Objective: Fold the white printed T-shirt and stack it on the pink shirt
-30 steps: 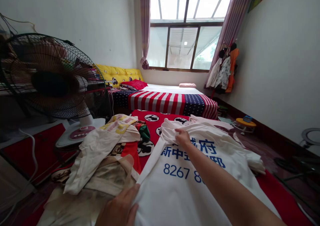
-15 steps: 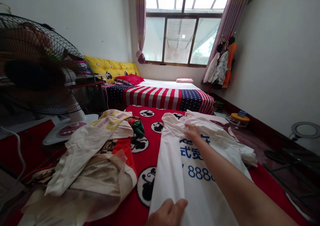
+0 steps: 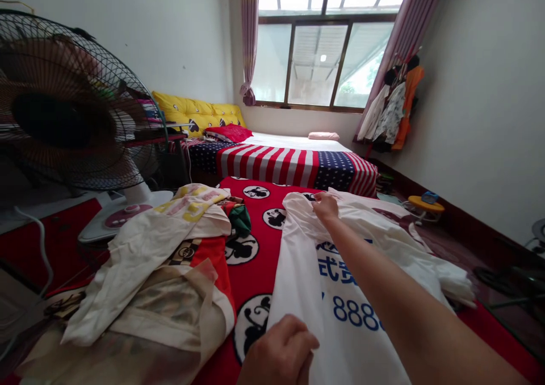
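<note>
Note left edge of white shirt (image 3: pixel 309 283) turned inward since one second earlier, now covering part of blue lettering (image 3: pixel 336 268). Note right hand (image 3: pixel 327 208) shifted farther up over last half second, now at upper edge of shirt. Find shirt lying on red cover (image 3: pixel 268 254) with round black-and-white motifs (image 3: pixel 275 218), smoother near camera, creased toward top. Observe right hand touching cloth, fingers bent; cannot tell whether pinching it. Observe left hand (image 3: pixel 281 351) on folded strip nearer camera, fingers curled; cannot tell whether gripping cloth.

Record heap of cream garments (image 3: pixel 131 260) to left, apart from shirt, with green cloth (image 3: pixel 239 220) at far side. Record electric fan (image 3: pixel 53 121) beyond heap. Log bed behind, bearing stars-and-stripes cover (image 3: pixel 272 164) and red pillow (image 3: pixel 230 133), below window (image 3: pixel 319 64). Log hanging clothes (image 3: pixel 394 107) beside curtain, and orange stool (image 3: pixel 426 205) carrying blue object (image 3: pixel 430 196).
</note>
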`<control>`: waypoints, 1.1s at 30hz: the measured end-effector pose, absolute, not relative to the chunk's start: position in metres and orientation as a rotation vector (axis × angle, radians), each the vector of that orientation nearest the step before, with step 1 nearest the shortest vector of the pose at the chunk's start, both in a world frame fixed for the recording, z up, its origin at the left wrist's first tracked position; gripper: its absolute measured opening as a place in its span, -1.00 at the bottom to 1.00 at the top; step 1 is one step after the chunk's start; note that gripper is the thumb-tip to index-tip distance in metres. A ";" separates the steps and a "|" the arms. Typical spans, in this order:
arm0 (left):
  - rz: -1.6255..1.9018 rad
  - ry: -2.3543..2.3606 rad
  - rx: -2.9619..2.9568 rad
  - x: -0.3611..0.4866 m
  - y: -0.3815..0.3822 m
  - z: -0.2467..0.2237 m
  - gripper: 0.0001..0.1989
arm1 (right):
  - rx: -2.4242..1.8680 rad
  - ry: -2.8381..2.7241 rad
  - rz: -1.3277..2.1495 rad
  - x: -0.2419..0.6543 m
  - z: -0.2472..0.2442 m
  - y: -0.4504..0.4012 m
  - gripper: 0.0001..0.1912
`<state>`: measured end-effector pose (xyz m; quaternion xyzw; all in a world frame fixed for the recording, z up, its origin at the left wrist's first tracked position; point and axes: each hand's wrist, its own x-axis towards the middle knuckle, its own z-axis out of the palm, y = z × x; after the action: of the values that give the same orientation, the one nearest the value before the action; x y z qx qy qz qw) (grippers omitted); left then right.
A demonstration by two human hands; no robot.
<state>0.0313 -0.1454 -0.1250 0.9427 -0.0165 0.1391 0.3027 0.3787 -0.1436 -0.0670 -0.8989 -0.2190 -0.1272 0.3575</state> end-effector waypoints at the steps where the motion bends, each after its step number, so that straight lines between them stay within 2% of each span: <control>1: 0.450 -0.013 2.572 0.039 -0.143 -0.126 -0.60 | -2.287 -0.558 -0.299 0.381 -0.071 -0.136 -0.70; 4: 0.572 0.060 2.790 0.054 -0.139 -0.139 -0.21 | -2.204 -0.516 -0.221 0.385 -0.081 -0.119 -0.55; 6: 0.590 0.012 2.870 0.058 -0.136 -0.152 -0.11 | -2.186 -0.475 -0.191 0.389 -0.085 -0.116 -0.54; 9: 0.594 -0.061 2.907 0.055 -0.133 -0.166 -0.16 | -2.211 -0.372 -0.229 0.401 -0.088 -0.124 -0.68; 16: 0.535 -0.048 2.881 0.053 -0.133 -0.163 -0.25 | -2.334 -0.334 -0.394 0.414 -0.094 -0.139 -0.80; 20: 0.396 -0.030 2.826 0.051 -0.133 -0.155 -0.30 | -2.423 -0.491 -0.473 0.401 -0.087 -0.149 -0.65; 24: 0.344 0.012 2.769 0.048 -0.136 -0.149 -0.30 | -2.600 -0.589 -0.521 0.388 -0.075 -0.186 -0.72; 30: 0.354 0.046 2.803 0.047 -0.139 -0.145 -0.32 | -2.811 -0.575 -0.507 0.372 -0.079 -0.221 -0.58; 33: 0.403 0.023 2.855 0.049 -0.138 -0.147 -0.30 | -2.816 -0.607 -0.565 0.364 -0.084 -0.215 -0.63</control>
<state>0.0489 -0.1380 -0.1471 0.9819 0.0079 0.1386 0.1289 0.3637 -0.2152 -0.0840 -0.9542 -0.2056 -0.1913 0.1027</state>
